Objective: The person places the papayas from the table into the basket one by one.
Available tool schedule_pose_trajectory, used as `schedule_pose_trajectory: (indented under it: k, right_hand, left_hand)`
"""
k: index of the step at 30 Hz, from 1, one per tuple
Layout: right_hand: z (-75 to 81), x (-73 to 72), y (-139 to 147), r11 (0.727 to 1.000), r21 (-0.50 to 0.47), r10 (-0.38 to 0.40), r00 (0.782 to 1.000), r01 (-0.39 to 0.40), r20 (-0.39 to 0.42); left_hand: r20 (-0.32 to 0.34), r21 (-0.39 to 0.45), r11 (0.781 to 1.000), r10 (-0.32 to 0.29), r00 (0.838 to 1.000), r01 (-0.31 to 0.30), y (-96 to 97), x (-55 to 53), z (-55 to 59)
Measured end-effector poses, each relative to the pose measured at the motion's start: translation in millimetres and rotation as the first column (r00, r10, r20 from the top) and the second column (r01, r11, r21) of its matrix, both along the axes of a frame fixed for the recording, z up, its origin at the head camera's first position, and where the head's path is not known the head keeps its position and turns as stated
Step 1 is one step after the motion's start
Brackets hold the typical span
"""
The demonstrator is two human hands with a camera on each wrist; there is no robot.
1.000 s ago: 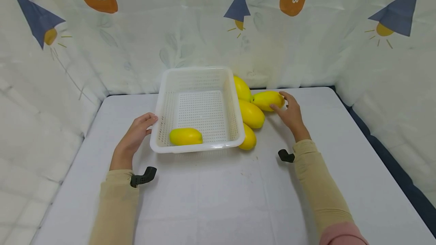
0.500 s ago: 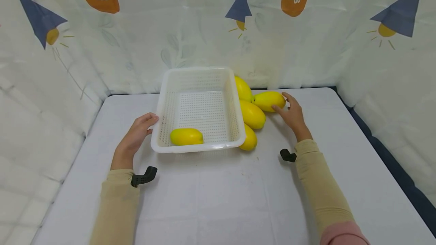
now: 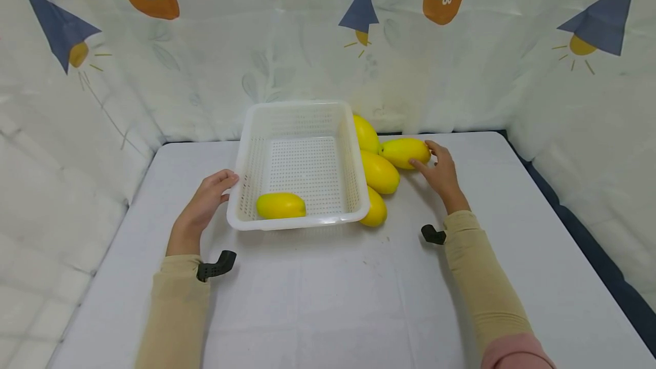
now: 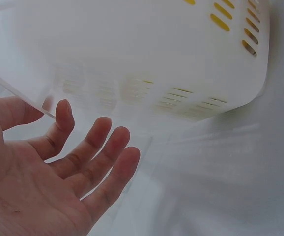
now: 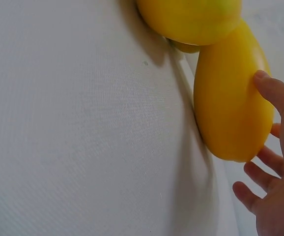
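A white perforated plastic basket (image 3: 299,222) sits left of the table's middle with one yellow mango (image 3: 281,205) lying near its front wall. At the basket's left side, my left hand (image 3: 201,204) pinches the rim between thumb and index finger; its other fingers (image 4: 113,156) extend below, apart from the wall. My right hand (image 3: 442,178) grips the right end of another mango (image 3: 404,152), thumb on one side and index finger mostly hidden behind. That mango lies among further mangoes (image 3: 379,172) to the right of the basket, some partly hidden by its rim.
The white-covered table (image 3: 328,300) has its back edge along a patterned curtain (image 3: 307,33). A dark strip (image 3: 579,232) runs beyond the right edge. Black wrist camera mounts (image 3: 217,265) stick out from both sleeves.
The right thumb and fingers have closed slightly onto the mango's end. The view has shifted a little; basket and left hand stay as they were.
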State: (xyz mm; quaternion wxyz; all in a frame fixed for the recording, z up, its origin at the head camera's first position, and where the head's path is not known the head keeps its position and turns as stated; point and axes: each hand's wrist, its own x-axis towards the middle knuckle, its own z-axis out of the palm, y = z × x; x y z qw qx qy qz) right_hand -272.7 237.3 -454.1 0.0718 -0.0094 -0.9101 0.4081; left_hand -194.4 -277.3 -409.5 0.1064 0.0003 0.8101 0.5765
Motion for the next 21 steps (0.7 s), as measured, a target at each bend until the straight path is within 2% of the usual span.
schedule_pose_trajectory:
  k: [11,21]
  right_hand:
    - [-3.3,-1.5,4.7,1.0,0.004,-0.014,1.0,0.014,-0.015]
    - [-2.6,-1.1,7.3,0.998,0.056,-0.019,0.999,0.017,0.031]
  left_hand:
    - [0.019,0.008,1.0,0.004,1.0,-0.004,-1.9,0.4,-0.8]
    - [0.019,0.018,1.0,-0.001,1.0,0.0,-1.8,-0.4,-1.8]
